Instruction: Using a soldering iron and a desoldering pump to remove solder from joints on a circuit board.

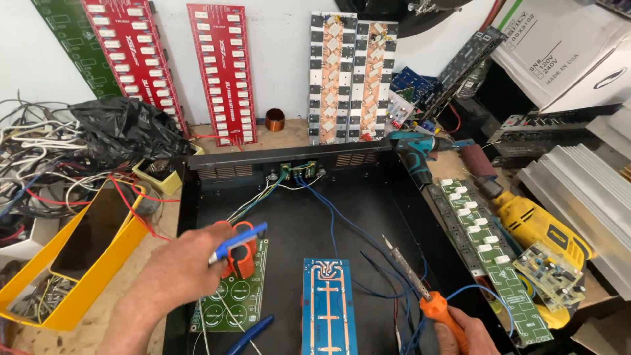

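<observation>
My left hand (177, 273) holds a blue and white pen-shaped tool (238, 240) above a green circuit board (231, 297) with orange coils (240, 258). My right hand (463, 335), at the bottom edge, grips the orange handle of a soldering iron (420, 284), its tip pointing up and left over the black metal chassis (368, 197). A blue circuit board (328, 306) lies between my hands. Blue wires (342, 220) run from the chassis's back panel toward the iron.
Red boards (222, 69) and copper-patterned boards (351, 75) lean on the back wall. A yellow bin (98, 263), tangled wires (33, 158) and a black bag (125, 128) sit left. A teal drill (417, 150), yellow power tool (536, 223), long green board (483, 246) and heatsink (582, 197) lie right.
</observation>
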